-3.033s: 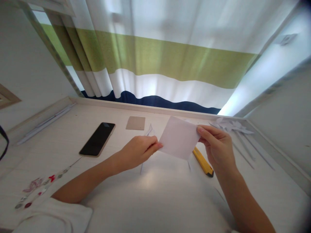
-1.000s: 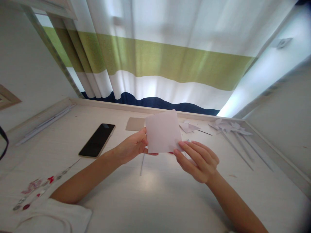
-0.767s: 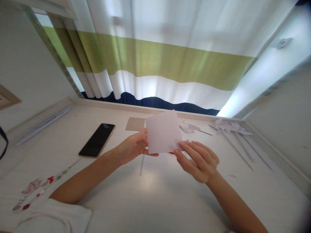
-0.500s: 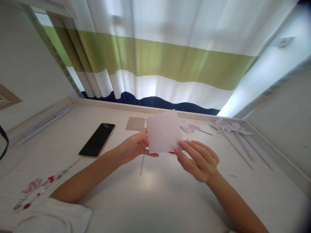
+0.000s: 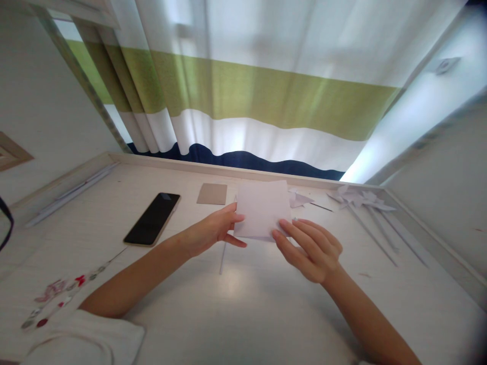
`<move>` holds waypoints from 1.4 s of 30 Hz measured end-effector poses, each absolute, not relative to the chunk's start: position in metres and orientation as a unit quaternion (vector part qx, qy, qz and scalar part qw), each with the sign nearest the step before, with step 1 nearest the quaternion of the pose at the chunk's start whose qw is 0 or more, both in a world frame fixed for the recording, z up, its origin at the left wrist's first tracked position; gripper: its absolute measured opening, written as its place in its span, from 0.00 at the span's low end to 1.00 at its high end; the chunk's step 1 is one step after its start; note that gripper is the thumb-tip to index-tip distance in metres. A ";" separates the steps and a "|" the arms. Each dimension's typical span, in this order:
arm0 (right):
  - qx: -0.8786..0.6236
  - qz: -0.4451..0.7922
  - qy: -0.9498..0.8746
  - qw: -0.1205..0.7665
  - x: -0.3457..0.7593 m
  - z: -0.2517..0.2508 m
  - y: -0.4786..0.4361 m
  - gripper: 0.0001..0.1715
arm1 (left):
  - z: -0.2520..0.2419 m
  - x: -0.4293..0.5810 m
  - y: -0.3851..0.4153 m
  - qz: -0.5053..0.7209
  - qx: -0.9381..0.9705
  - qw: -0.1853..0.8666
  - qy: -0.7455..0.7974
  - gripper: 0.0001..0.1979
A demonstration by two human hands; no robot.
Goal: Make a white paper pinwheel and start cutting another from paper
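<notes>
One near-square white paper (image 5: 263, 209), centre of frame; top edge nearly level and facing the curtain (image 5: 266, 96); long axis indeterminable. Two hands: left hand (image 5: 213, 227), fingers spread, one lapping the paper's left edge; right hand (image 5: 315, 249), fingertips close together on its lower-right corner. Whether either pinches cannot be told. Left of centre: one phone (image 5: 152, 219), one card (image 5: 212, 193).

A curtain (image 5: 243, 91) striped in white, green and navy hung across the upper part of the frame. Left of centre, a dark-screened smartphone (image 5: 152, 219) lay on the tabletop (image 5: 213, 324), with a square beige card (image 5: 212, 193) to its right. Paper pinwheels (image 5: 359, 197) lay at right; small red and grey decorations (image 5: 55, 290) showed at lower left.
</notes>
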State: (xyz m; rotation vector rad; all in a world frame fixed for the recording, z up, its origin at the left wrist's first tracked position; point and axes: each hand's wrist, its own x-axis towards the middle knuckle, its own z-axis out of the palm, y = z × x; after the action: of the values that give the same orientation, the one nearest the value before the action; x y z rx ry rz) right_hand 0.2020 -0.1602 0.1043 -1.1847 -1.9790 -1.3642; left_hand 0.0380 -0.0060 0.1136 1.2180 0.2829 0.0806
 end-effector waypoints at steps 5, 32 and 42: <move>-0.452 -0.506 -0.703 0.212 0.203 0.105 -0.162 0.19 | 0.118 0.037 -0.009 0.052 0.642 0.747 0.164 0.32; -0.614 -0.206 -0.607 0.461 0.198 0.116 -0.153 0.13 | 0.128 0.030 -0.015 0.147 0.884 0.419 0.146 0.16; -0.707 -0.034 -0.571 0.417 0.207 0.121 -0.154 0.09 | 0.132 0.026 -0.007 -0.047 0.809 0.580 0.088 0.15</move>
State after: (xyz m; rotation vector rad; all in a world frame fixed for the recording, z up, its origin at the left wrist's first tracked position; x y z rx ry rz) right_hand 0.2074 -0.1542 0.1215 -1.7735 -1.4329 -0.0855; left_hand 0.0258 -0.0072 0.1317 1.8906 0.2061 -0.1101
